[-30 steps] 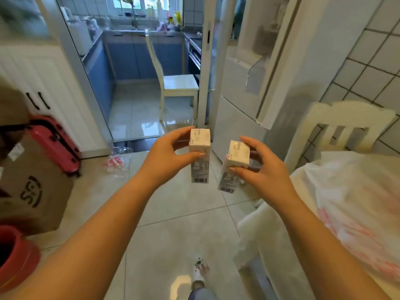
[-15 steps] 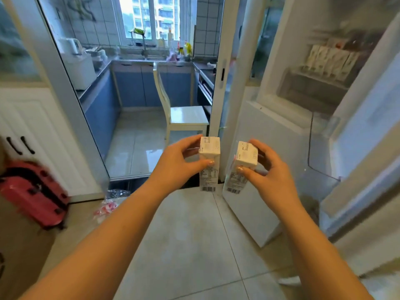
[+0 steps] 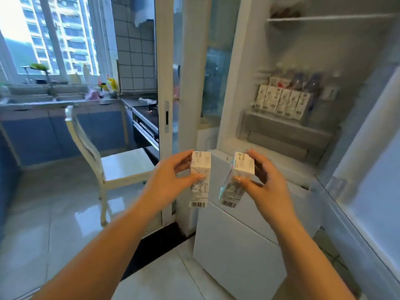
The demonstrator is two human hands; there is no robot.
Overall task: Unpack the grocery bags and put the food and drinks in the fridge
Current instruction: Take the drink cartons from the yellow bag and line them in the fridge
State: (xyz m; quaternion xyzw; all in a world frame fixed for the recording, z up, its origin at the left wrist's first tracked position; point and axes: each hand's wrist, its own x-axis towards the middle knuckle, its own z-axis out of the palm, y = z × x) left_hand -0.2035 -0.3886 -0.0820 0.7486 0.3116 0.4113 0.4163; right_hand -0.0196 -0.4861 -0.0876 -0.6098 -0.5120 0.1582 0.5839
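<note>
Since a second ago the view has swung up from the floor and bags to the open fridge (image 3: 249, 245); the cartons have stayed side by side in front of the person. The left hand (image 3: 171, 180) pinches one small carton (image 3: 200, 178) upright by its top; the right hand (image 3: 263, 180) grips another carton (image 3: 237, 178), its foot tilted toward seven o'clock. The door shelf (image 3: 283, 124) lies at one o'clock from both hands, nearer the right. It already holds a row of like cartons (image 3: 281, 101) standing on end, with bottles (image 3: 305, 83) behind. Free room looks likeliest at its right end.
</note>
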